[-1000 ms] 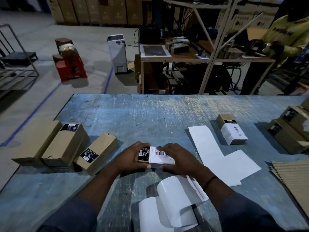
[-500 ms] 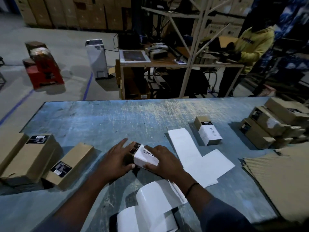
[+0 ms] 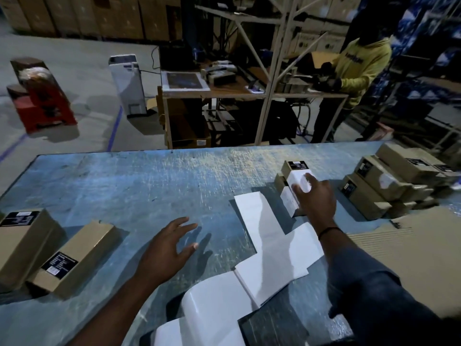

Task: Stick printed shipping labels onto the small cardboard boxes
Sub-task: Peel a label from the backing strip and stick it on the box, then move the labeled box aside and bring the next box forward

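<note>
My right hand (image 3: 314, 201) reaches to the far right and grips a small labelled box (image 3: 298, 175), holding it on top of another labelled box (image 3: 288, 203). Over the blue table (image 3: 139, 186), my left hand (image 3: 167, 250) hovers with fingers spread and holds nothing. Two brown boxes without white labels (image 3: 72, 258) (image 3: 23, 239) lie at the left. White label backing sheets (image 3: 269, 240) lie between my arms, and a curled strip of sheets (image 3: 212, 308) sits at the near edge.
A pile of brown boxes (image 3: 389, 183) sits at the far right, with corrugated cardboard (image 3: 409, 258) in front of it. Beyond the table a person in a yellow top (image 3: 359, 68) works at a bench (image 3: 249, 93). A red machine (image 3: 42, 101) stands on the floor.
My right hand has carried the labelled box from the table's middle to the far right onto the other labelled box. My left hand let go and now hovers empty.
</note>
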A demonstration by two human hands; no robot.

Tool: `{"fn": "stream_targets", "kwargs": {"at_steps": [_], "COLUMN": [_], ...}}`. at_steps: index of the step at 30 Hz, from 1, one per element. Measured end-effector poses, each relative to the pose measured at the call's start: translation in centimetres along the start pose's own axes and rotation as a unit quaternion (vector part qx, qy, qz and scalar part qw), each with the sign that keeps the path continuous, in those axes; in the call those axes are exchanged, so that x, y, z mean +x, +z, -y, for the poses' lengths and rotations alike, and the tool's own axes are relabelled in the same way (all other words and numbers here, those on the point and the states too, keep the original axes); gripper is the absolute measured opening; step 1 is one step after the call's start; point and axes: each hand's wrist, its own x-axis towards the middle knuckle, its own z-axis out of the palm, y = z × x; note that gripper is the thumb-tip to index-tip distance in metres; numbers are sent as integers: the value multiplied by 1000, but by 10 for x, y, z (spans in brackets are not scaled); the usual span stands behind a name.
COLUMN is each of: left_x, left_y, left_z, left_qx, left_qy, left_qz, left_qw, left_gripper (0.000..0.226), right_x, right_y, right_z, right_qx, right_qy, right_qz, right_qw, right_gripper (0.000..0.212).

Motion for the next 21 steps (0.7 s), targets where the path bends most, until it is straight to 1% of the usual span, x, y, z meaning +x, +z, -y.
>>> {"fn": "stream_targets", "kwargs": {"at_steps": [3,9,12,14,16,19,21], "left_x": [-3,-12,-17,-21,-25,-31,-36], "left_y": [-1,-6,-6,-7,-8,-11,-13], "left_z": [-2,-10,-8,-9,-13,-19,-22], "left_qx": [7,-8,-2,-5,-15,-43,-63], "left_qy": [-8,-48,-64,-76,-85,-99,-113], "left_qz": [2,-4,3,10,14,18,20], "left_qw": [1000,999,998,997,996,994,991], "left_gripper": [46,27,25,28,27,15,12], "right_x": [5,11,17,16,6,-28,-64], "right_y": [9,20,21,21,20,15,15], "right_z": [-8,-8,-6,-2,6,27,44], "right_qx": [-26,-35,-55,-68,-76,-35,24], "right_qy": [-7,-30,-32,-28,-36,-85,-137], "right_qz": [27,10,21,30,2,-47,-40], "right_qw": [999,999,998,997,996,995,989], "right_gripper": [55,52,57,60,61,52,44]}}
